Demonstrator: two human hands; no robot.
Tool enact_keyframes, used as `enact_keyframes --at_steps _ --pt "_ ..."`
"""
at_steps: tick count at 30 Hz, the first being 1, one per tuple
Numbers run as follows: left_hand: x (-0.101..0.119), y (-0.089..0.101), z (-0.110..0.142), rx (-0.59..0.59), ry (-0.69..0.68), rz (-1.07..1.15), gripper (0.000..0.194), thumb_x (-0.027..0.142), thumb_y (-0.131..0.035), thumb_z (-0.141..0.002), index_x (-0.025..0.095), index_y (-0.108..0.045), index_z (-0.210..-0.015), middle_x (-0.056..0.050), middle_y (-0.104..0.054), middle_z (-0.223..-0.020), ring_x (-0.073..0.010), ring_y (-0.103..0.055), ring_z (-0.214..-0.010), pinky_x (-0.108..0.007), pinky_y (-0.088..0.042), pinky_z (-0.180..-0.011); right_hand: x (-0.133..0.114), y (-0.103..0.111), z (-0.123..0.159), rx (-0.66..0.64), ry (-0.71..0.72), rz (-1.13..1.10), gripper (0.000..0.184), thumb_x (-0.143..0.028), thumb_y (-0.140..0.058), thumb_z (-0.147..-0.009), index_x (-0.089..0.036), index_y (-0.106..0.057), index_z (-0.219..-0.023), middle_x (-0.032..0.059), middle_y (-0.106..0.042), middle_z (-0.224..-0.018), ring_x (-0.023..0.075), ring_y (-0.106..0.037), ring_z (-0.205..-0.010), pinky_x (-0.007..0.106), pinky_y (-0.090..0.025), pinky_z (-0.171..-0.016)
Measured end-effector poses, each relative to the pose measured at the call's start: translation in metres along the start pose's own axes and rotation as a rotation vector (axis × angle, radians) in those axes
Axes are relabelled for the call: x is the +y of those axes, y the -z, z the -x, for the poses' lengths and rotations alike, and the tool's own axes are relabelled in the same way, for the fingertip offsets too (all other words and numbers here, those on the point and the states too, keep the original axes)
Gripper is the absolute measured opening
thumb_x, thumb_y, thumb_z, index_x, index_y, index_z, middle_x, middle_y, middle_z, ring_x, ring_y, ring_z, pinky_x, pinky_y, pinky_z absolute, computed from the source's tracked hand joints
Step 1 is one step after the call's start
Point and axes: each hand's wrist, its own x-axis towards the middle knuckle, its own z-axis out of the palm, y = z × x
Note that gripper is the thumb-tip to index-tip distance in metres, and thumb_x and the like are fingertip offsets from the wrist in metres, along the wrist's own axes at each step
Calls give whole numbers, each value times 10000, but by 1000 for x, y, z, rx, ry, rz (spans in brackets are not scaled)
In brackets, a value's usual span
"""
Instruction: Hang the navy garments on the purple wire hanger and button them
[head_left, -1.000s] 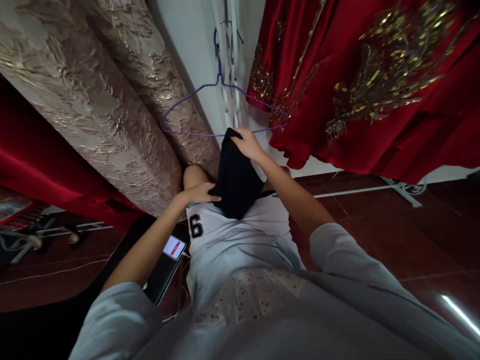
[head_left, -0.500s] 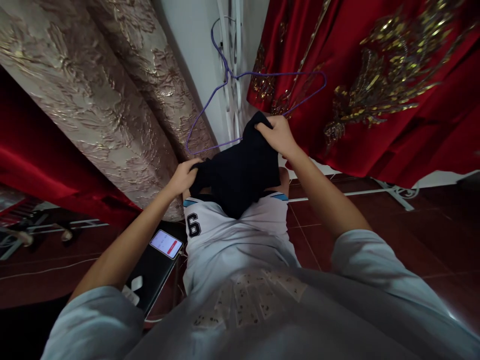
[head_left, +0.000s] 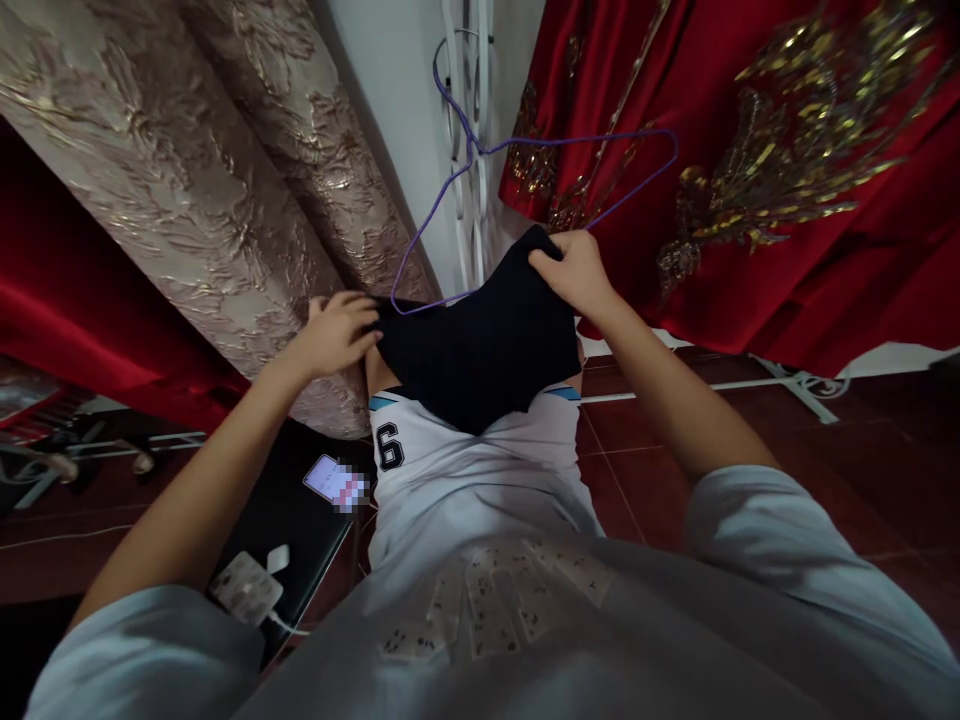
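A dark navy garment (head_left: 480, 350), its kind not clear, is spread above my lap between both hands. My right hand (head_left: 583, 268) pinches its upper right corner, thumb on the near face. My left hand (head_left: 334, 332) is at its upper left edge with the fingers over the cloth, which stretches to it. Just beyond the garment is a thin purple clothes hanger (head_left: 480, 150). The hanger's lower left corner overlaps the garment's top edge, with some dark cloth behind it. Part of the lower bar is hidden behind the garment and my right hand.
White metal rack bars (head_left: 471, 200) stand behind the hanger. A red sequined gown (head_left: 750, 200) hangs at right, and pale embossed fabric (head_left: 247, 200) at left. On a black seat (head_left: 277, 480) beside my left leg lie a phone (head_left: 330, 480) and a white power strip (head_left: 247, 588).
My left hand has moved left and its fingers have spread, pulling the garment wider and flatter. My right hand has shifted slightly right, still gripping the corner. The hanger appears slightly further right.
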Motion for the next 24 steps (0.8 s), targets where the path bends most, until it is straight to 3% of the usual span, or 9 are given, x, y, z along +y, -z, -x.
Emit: enact_keyframes --at_steps 4,8,11,13,15,18,21,22,24 --pt "18 26 -32 308 -81 260 278 423 -520 -991 176 -548 -866 -116 -617 -1095 -318 -595 -1101 -534 -484 -993 -1 -13 5 -8 -35 -89 400 -210 -617 -825 -202 -305 -574 -5 -307 -605 113 -315 -592 282 -369 -563" --pt "31 26 -75 490 -74 409 153 367 -577 -970 214 -563 -955 -75 -608 -1038 -267 -605 -1031 -461 -506 -989 -12 -35 21 -45 -23 -202 367 -335 -571 -891 -201 -371 -614 9 -381 -625 134 -403 -608 286 -413 -572" --pt "26 27 -100 577 -41 401 156 333 -627 -933 252 -589 -1061 -64 -632 -1074 -274 -592 -1078 -445 -488 -1028 -20 -37 30 -99 75 -222 318 -452 -548 -924 -198 -538 -733 47 -551 -739 204 -575 -753 353 -526 -731" --pt "19 31 -108 514 -15 373 173 335 -616 -941 248 -608 -1091 -57 -648 -1103 -274 -582 -1110 -445 -464 -1068 -23 -24 31 -47 138 -159 294 -494 -551 -925 -215 -640 -944 88 -654 -957 273 -633 -1005 430 -534 -925" --pt "14 37 -109 417 22 336 187 336 -585 -964 222 -631 -1105 -45 -658 -1122 -263 -573 -1128 -454 -439 -1102 -20 0 27 88 145 -71 374 -504 -561 -922 -256 -629 -1194 111 -645 -1216 312 -550 -1271 496 -467 -1071" --pt "9 45 -105 354 77 302 285 407 -596 -978 205 -639 -1173 -19 -646 -1214 -252 -531 -1186 -478 -366 -1169 -8 45 16 259 119 15 456 -478 -619 -917 -299 -567 -1332 116 -566 -1411 307 -420 -1419 513 -401 -1129" --pt "6 52 -102 355 108 311 419 554 -625 -959 209 -656 -1195 -11 -644 -1224 -258 -507 -1193 -479 -331 -1180 2 85 1 211 63 42 235 -373 -696 -910 -217 -671 -1084 153 -669 -1206 290 -583 -1174 481 -457 -1013" --pt "6 53 -101 374 119 324 446 591 -631 -949 212 -667 -1183 -9 -649 -1207 -254 -506 -1182 -471 -330 -1175 3 95 -4 125 -9 34 162 -335 -704 -916 -180 -683 -956 151 -700 -1066 260 -631 -1014 468 -488 -926" --pt "7 56 -103 460 139 366 460 622 -642 -937 220 -686 -1157 4 -658 -1177 -238 -506 -1155 -453 -331 -1161 -3 108 -15 -100 -184 -19 210 -288 -706 -930 -122 -676 -805 114 -702 -859 174 -625 -753 413 -506 -754"
